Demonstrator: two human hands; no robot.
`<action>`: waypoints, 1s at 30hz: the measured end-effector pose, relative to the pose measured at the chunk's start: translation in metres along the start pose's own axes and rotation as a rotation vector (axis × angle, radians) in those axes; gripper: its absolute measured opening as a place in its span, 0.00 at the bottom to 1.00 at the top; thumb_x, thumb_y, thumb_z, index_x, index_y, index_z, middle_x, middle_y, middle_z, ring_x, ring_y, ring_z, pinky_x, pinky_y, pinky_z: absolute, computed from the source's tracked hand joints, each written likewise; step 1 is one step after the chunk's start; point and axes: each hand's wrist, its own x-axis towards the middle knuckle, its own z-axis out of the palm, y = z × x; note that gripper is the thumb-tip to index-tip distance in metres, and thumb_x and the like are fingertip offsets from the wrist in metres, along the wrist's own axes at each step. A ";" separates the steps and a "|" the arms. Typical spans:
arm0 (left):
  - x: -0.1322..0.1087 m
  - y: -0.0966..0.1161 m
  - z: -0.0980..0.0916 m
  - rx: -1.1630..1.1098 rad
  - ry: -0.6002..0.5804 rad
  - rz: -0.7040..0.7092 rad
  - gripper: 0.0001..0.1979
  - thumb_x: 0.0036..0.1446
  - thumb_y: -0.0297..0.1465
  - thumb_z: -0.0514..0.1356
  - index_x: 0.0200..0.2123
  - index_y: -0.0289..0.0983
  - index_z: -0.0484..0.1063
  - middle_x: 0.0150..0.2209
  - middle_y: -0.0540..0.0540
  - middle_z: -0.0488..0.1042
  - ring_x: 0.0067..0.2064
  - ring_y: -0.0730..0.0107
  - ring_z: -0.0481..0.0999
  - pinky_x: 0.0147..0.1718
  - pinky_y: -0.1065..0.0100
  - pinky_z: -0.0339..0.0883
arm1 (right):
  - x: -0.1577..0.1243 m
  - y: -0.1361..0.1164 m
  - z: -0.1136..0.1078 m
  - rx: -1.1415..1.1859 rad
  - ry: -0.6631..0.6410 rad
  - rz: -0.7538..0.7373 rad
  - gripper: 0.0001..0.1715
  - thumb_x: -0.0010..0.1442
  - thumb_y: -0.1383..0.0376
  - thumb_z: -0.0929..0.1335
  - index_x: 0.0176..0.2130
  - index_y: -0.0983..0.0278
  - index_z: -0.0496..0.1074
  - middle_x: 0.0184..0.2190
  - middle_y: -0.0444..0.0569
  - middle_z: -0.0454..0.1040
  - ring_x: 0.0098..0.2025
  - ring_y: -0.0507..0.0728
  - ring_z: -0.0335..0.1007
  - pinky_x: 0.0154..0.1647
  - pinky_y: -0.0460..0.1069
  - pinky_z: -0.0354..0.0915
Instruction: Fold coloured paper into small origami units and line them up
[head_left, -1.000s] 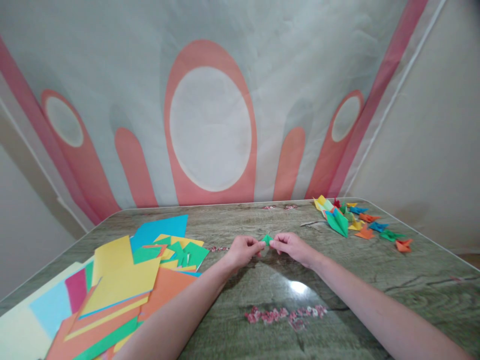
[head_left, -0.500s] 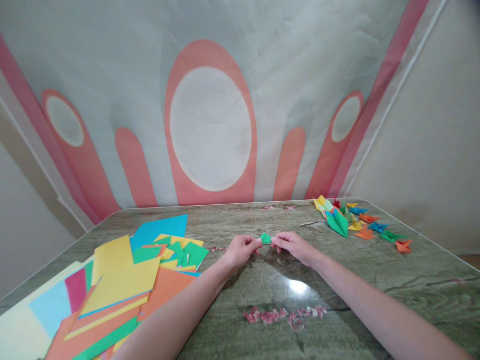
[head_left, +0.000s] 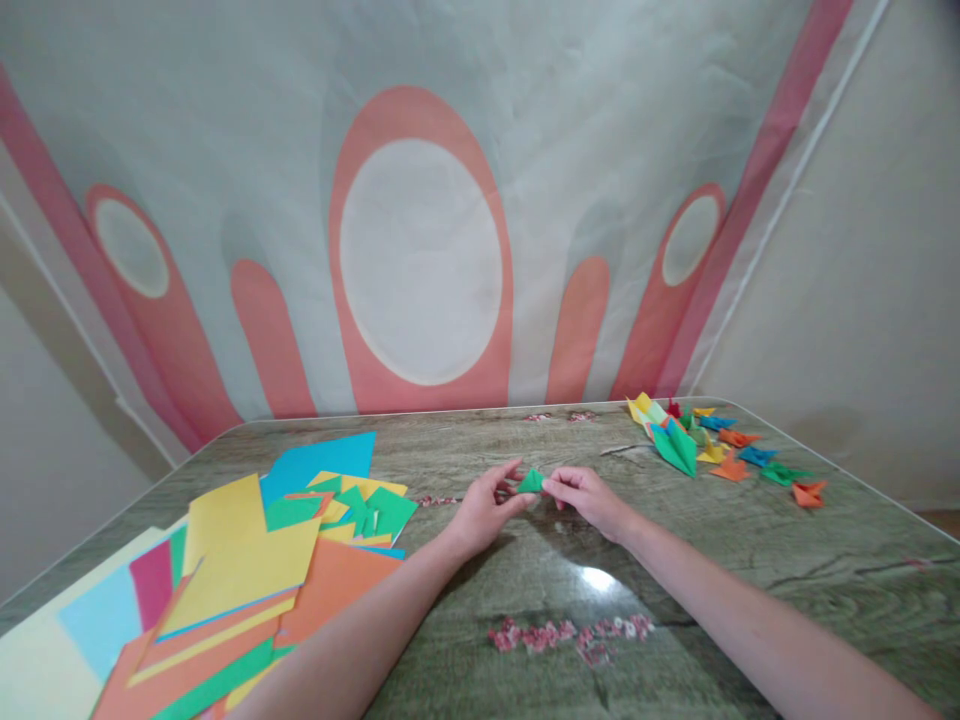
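Observation:
A small folded green paper piece [head_left: 532, 482] sits between my two hands, just above the table [head_left: 787, 540]. My right hand [head_left: 585, 493] pinches its right end with closed fingers. My left hand [head_left: 487, 505] has its fingers apart, the fingertips touching the paper's left side from below.
A loose pile of coloured paper sheets [head_left: 240, 570] covers the table's left side. Several folded paper figures [head_left: 705, 445] lie at the far right corner. Small pink scraps [head_left: 570, 632] lie near the front, others by the far edge. A patterned backdrop hangs behind.
My left hand has loosened from a pinch, its fingers now spread around the green paper. The paper has tilted slightly while my right hand keeps hold of it.

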 end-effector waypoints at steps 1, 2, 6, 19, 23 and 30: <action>-0.002 0.002 0.001 0.030 0.014 0.044 0.31 0.48 0.36 0.62 0.56 0.39 0.60 0.46 0.44 0.70 0.40 0.69 0.70 0.39 0.69 0.65 | 0.000 0.000 0.001 -0.008 -0.002 0.004 0.21 0.55 0.51 0.64 0.23 0.65 0.67 0.18 0.41 0.64 0.23 0.49 0.57 0.26 0.45 0.52; -0.004 0.004 0.002 0.074 0.020 0.089 0.34 0.47 0.34 0.64 0.57 0.41 0.58 0.47 0.44 0.69 0.42 0.69 0.70 0.42 0.68 0.64 | 0.000 0.000 0.002 -0.022 -0.006 0.005 0.21 0.55 0.51 0.64 0.23 0.65 0.67 0.18 0.41 0.64 0.22 0.49 0.56 0.25 0.45 0.52; -0.012 0.010 0.005 0.285 0.056 0.192 0.26 0.50 0.31 0.61 0.54 0.45 0.63 0.48 0.47 0.68 0.47 0.67 0.68 0.49 0.66 0.61 | 0.000 0.001 0.005 -0.100 -0.028 -0.019 0.21 0.55 0.53 0.64 0.20 0.65 0.64 0.16 0.40 0.62 0.21 0.49 0.55 0.23 0.45 0.51; -0.009 0.002 0.005 0.256 0.063 0.124 0.16 0.51 0.31 0.59 0.45 0.39 0.72 0.39 0.46 0.75 0.38 0.67 0.72 0.42 0.67 0.66 | -0.007 0.002 0.014 -0.191 0.014 -0.088 0.15 0.52 0.55 0.68 0.31 0.64 0.70 0.23 0.42 0.68 0.26 0.50 0.60 0.26 0.45 0.55; -0.008 0.000 0.007 0.206 0.052 0.079 0.16 0.51 0.31 0.59 0.45 0.39 0.72 0.37 0.46 0.75 0.35 0.68 0.73 0.38 0.68 0.67 | -0.007 0.000 0.015 -0.193 0.028 -0.115 0.13 0.54 0.56 0.66 0.33 0.64 0.71 0.27 0.45 0.72 0.29 0.52 0.64 0.31 0.46 0.59; -0.008 0.001 0.007 0.217 0.018 0.056 0.16 0.50 0.32 0.59 0.44 0.40 0.73 0.35 0.47 0.75 0.34 0.69 0.72 0.37 0.70 0.66 | -0.007 -0.001 0.017 -0.187 0.079 -0.118 0.14 0.52 0.57 0.68 0.36 0.63 0.71 0.28 0.46 0.73 0.31 0.54 0.66 0.33 0.48 0.62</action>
